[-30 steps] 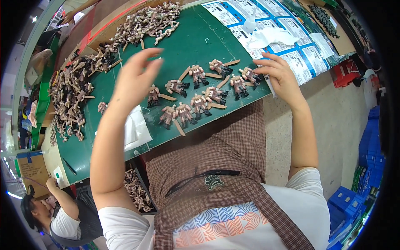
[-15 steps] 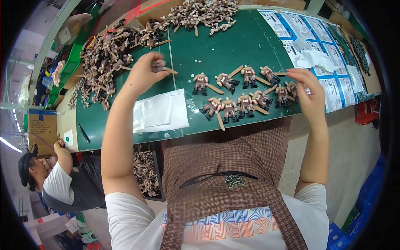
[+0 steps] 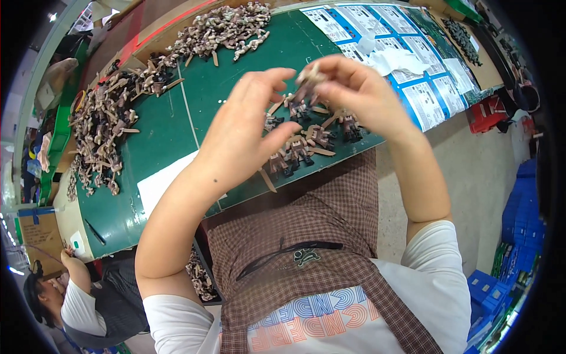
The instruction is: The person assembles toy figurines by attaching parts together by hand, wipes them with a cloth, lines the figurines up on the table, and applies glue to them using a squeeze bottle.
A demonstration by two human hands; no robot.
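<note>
My right hand [image 3: 364, 94] is closed on a small toy figure [image 3: 311, 81], partly blurred, lifted above the green table. Facing it, my left hand [image 3: 247, 118] is open, thumb and fingers apart, with nothing visible between them. Beneath both hands lie several similar toy figures [image 3: 298, 147] in brown outfits and black boots, most with a flat tan blade-shaped piece. My hands and forearms hide part of these rows. A white sheet [image 3: 160, 184] lies partly under my left forearm.
A large heap of figures [image 3: 103, 127] spreads along the table's left side, and a paler heap of parts [image 3: 221, 29] lies at the back. Printed sheets [image 3: 427, 97] cover the right end. A co-worker [image 3: 88, 295] is at the lower left. A dark pen [image 3: 95, 232] lies near the table's edge.
My left hand has moved right, away from the left heap, to above the rows. My right hand has moved left and now holds a figure up. The whole view has shifted and tilted.
</note>
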